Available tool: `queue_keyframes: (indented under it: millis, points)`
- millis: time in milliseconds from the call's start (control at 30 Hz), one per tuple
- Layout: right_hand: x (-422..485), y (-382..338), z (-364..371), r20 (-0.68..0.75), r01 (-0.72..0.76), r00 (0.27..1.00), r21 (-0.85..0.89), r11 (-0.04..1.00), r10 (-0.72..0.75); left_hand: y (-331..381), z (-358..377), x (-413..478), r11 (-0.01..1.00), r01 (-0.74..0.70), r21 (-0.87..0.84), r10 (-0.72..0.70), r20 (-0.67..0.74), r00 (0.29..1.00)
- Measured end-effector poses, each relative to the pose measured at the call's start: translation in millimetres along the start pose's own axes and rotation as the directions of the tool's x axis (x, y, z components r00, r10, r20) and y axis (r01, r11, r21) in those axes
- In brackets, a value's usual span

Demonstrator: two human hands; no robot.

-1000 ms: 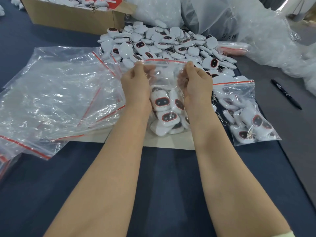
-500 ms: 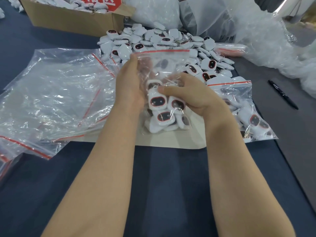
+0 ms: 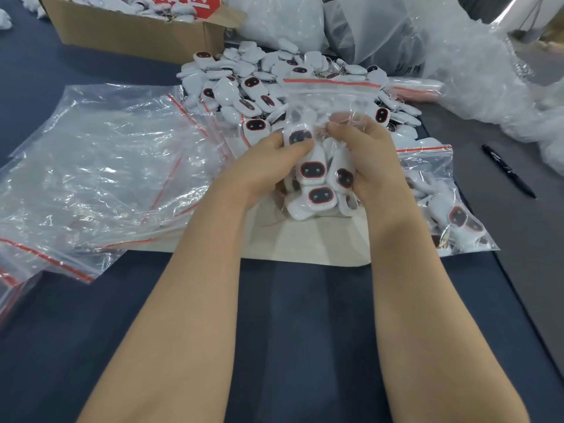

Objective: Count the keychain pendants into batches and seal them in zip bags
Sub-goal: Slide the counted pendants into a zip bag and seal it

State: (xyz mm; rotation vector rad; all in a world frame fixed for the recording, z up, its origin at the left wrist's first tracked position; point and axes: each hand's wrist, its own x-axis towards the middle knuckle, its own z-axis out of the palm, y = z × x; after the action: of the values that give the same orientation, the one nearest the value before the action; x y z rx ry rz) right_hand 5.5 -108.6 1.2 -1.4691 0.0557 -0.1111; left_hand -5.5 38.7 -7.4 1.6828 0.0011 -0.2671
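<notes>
Left grip (image 3: 268, 166) and right grip (image 3: 369, 160) are both clamped on the filled zip bag (image 3: 329, 99), fingers curled round its sides. The bag stands upright mid-bench on a beige sheet (image 3: 305, 242), red strip uppermost. Loose pendants (image 3: 259, 87) are heaped behind, toward the far edge. A second filled bag (image 3: 451, 215) lies just right, empty bags (image 3: 106, 163) left.

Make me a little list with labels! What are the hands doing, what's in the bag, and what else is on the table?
left hand: grips the zip bag from its left
right hand: grips it from its right
zip bag: upright, red strip on top; sealed or not, cannot tell
pendants: inside it, white, dark faces
loose pile: behind the bag
filled bag: lying flat, right
empty bags: left
pen: far right
cardboard box: back left
</notes>
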Motion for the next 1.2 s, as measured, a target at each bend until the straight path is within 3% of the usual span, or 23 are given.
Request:
queue_keyframes:
  millis: [167,333,433,567,700,833,933,1067,1200]
  points:
    - [1.3,-3.1,0.0,-0.033,-0.017,0.999,0.150,0.989,0.022,1.0,0.8,-0.6,0.978,-0.015,-0.207,0.024,0.039,0.999]
    - [2.7,-1.7,-1.8,0.113,-0.263,0.961,0.070,0.962,0.254,1.3,3.8,0.9,0.883,0.060,-0.466,-0.076,-0.014,0.997]
    - [1.4,-0.6,-0.9,0.236,-0.293,0.931,0.036,0.955,0.277,1.3,2.2,3.2,0.792,0.127,-0.597,-0.171,-0.017,0.985]
    - [2.2,-0.4,-1.5,0.178,-0.293,0.940,-0.010,0.956,0.290,2.6,3.6,1.1,0.674,0.108,-0.730,-0.159,-0.001,0.987]
    - [2.5,-1.5,-2.9,0.107,-0.300,0.948,-0.025,0.954,0.301,3.5,5.9,-0.4,0.692,0.139,-0.708,-0.160,0.038,0.986]
    - [1.2,-4.5,-2.9,0.096,-0.338,0.939,0.090,0.937,0.330,3.4,9.2,0.6,0.743,0.137,-0.656,-0.165,0.019,0.986]
    - [-2.5,-6.2,-5.3,0.221,-0.358,0.919,0.116,0.927,0.327,2.9,10.5,3.1,0.767,0.100,-0.634,-0.157,-0.034,0.987]
    - [-6.4,-6.6,-4.9,0.412,-0.280,0.884,0.088,0.956,0.221,-0.3,11.2,6.4,0.808,0.024,-0.589,-0.192,-0.225,0.955]
    - [-4.2,-3.8,-5.0,0.396,-0.235,0.888,-0.047,0.971,0.234,-1.9,13.4,5.2,0.888,-0.039,-0.459,-0.127,-0.324,0.938]
